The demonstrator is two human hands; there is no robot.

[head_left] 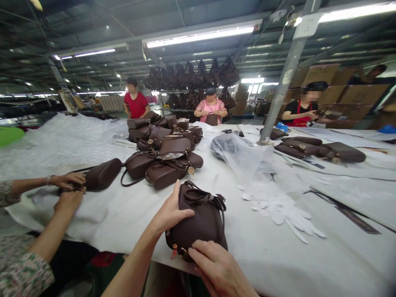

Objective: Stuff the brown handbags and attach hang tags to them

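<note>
The left hand [170, 212] holds the brown bag [202, 225], maybe to keep it still. The right hand [218, 262] touches its near end, its grip hidden.

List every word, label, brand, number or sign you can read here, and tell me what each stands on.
None can be read.
Dark strip on the table at right: faint marks, too small to read.
Cardboard boxes at the back right: any print is too blurred to read.
Brown bag at the two hands: no readable lettering on the side that shows.
</note>
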